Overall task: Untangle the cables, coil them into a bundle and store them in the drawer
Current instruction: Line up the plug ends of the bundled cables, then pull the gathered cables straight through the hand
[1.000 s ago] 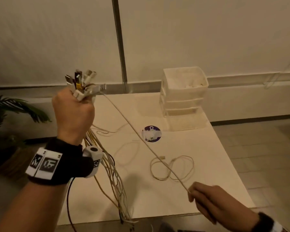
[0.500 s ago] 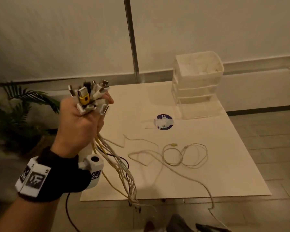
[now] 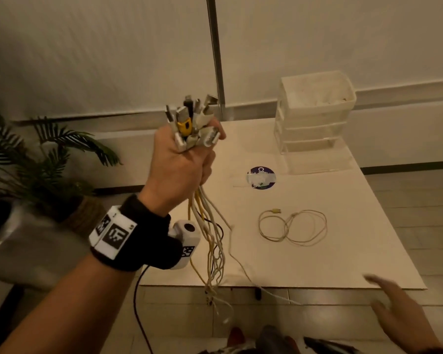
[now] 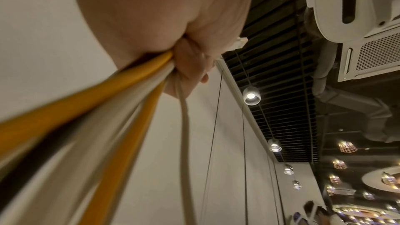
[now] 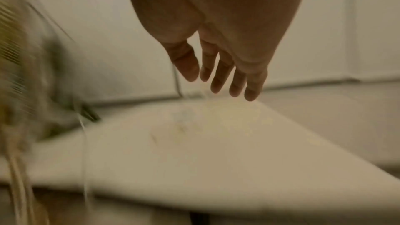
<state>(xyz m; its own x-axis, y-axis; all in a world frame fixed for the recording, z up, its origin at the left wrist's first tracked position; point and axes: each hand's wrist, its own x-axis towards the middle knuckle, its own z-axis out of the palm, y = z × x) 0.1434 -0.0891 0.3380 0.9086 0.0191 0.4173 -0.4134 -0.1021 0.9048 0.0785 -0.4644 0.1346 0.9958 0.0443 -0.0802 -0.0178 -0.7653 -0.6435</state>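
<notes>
My left hand [image 3: 183,162] is raised over the table's left side and grips a bundle of white and yellow cables [image 3: 210,236] just below their plugs [image 3: 192,123], which stick up out of the fist. The strands hang down past the table's front edge. In the left wrist view the fingers [image 4: 190,67] curl round the yellow and white cables [image 4: 121,109]. One loose cream cable [image 3: 293,227] lies in loops on the table. My right hand [image 3: 404,310] is low at the front right, fingers straight, holding nothing; its fingers [image 5: 218,73] are spread in the blurred right wrist view.
A white plastic drawer unit [image 3: 315,118] stands at the table's [image 3: 356,238] back right corner. A round purple sticker [image 3: 261,177] lies mid-table. A potted palm [image 3: 44,169] stands on the floor to the left. A black wire [image 3: 138,302] hangs from my left wrist.
My right hand let go of the long cable it was pulling taut, dropped out of view, and now comes back in open. The freed cable now hangs from the bundle in my left hand.
</notes>
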